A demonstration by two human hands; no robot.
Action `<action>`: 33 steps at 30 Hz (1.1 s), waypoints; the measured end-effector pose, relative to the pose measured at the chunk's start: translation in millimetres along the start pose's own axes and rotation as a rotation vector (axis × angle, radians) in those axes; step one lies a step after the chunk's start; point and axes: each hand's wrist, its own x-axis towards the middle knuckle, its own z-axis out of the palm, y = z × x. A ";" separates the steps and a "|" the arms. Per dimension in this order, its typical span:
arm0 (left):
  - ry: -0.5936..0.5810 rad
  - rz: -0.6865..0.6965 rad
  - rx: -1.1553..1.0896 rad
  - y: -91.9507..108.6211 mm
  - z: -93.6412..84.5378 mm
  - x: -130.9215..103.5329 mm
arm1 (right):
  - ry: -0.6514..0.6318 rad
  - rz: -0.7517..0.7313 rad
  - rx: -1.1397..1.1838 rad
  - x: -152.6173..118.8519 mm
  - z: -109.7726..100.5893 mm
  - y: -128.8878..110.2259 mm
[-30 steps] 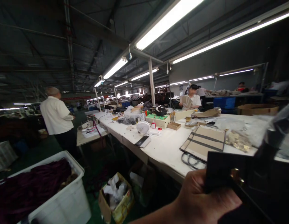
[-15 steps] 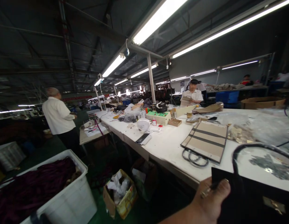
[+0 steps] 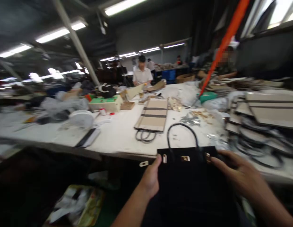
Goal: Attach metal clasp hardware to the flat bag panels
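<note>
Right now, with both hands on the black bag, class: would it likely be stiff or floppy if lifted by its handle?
The black bag probably keeps its shape: its top edge runs straight between the left hand and right hand. Its handle seems springy, not limp, since it arches up unheld.

A flat, rectangular black bag (image 3: 191, 189) has a looped black handle (image 3: 180, 124) and gold-coloured metal fittings (image 3: 185, 158). The long tabletop (image 3: 118, 140) is white. A rectangular beige panel (image 3: 153, 123) is crossed by two dark grey stripes; stacked beige panels (image 3: 276, 112) bear dark stripes too. A boxy cream machine (image 3: 117, 104) is green on top. A long slanting bar (image 3: 225, 41) is bright orange-red.
</note>
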 end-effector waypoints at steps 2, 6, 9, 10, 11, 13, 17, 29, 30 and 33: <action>0.008 -0.069 -0.020 4.2 -3.7 15.2 | -0.057 0.073 -0.001 1.3 -10.0 7.7; 0.022 -0.117 0.022 2.6 -1.0 33.0 | -0.087 0.140 0.007 -1.7 -14.9 13.0; 0.053 -0.106 0.057 -2.2 6.5 35.6 | -0.082 0.142 0.004 -6.2 -20.3 18.5; 0.054 -0.110 0.061 -3.5 8.5 35.7 | -0.080 0.147 0.001 -7.2 -22.6 20.8; 0.049 -0.113 0.057 -4.7 10.2 35.6 | -0.074 0.156 -0.005 -7.8 -24.7 22.9; 0.031 -0.127 0.042 -6.4 12.1 35.3 | -0.055 0.178 -0.029 -7.8 -27.9 26.2; 0.067 -0.098 0.124 -7.9 10.1 44.9 | -0.060 0.171 -0.095 0.8 -24.2 27.7; 0.295 0.490 1.385 3.0 5.6 144.3 | -0.177 0.128 -0.358 70.6 26.7 70.1; 0.278 0.513 1.460 3.0 7.3 151.1 | -0.199 0.124 -0.380 74.6 26.2 74.7; 0.230 0.554 1.643 1.4 7.0 171.1 | -0.272 0.100 -0.424 83.1 17.5 77.6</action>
